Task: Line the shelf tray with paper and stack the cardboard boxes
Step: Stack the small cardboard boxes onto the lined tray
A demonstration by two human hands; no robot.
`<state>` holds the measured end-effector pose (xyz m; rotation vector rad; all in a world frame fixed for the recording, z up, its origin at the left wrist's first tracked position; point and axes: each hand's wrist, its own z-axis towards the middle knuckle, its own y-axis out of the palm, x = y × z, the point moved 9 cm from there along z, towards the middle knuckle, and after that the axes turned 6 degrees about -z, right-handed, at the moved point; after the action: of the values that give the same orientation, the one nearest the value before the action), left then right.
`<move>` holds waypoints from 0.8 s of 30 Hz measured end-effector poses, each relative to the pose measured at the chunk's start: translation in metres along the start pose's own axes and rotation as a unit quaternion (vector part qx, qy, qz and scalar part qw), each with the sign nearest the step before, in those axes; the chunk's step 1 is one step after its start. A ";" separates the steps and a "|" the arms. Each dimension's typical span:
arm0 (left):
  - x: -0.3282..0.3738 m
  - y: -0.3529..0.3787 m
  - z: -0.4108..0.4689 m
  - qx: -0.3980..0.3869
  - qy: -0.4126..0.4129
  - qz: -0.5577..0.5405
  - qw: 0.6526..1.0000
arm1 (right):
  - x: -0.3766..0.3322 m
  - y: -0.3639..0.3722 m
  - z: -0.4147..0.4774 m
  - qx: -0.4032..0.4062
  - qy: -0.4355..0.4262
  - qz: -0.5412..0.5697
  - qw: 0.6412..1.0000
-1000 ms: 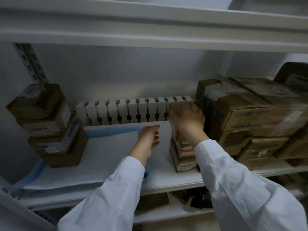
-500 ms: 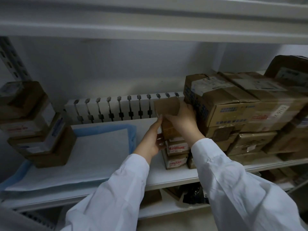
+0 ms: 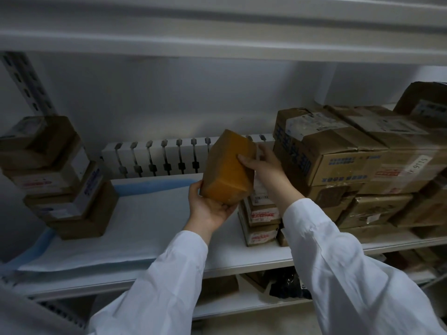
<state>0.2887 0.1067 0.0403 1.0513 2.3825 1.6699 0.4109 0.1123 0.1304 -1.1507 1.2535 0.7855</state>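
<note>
I hold a taped cardboard box tilted above the shelf, left hand cupping its lower corner, right hand gripping its top edge. A slip on the glossy tape could drop it, rumpling the paper liner or toppling the short stack just beside.

Matt brown cardboard box, smooth white-and-blue paper liner, painted metal shelf.

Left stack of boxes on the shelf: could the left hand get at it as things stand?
Probably not yet: the left hand holds the brown box from below, with the right hand on its side. Nothing stands on the paper between it and the left stack, though.
</note>
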 end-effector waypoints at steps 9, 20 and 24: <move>0.020 -0.021 -0.001 -0.005 0.014 -0.057 0.998 | 0.032 0.003 0.011 0.040 0.036 -0.231 0.972; 0.022 -0.034 -0.003 -0.005 0.011 -0.050 0.999 | 0.072 0.006 -0.003 0.013 0.092 -0.563 0.821; 0.024 -0.037 -0.005 -0.004 0.011 -0.041 0.999 | 0.066 0.008 -0.006 0.023 0.088 -0.579 0.811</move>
<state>0.2496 0.1086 0.0188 0.9256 2.3962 1.6710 0.4141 0.1005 0.0643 -1.6633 0.4806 -0.2850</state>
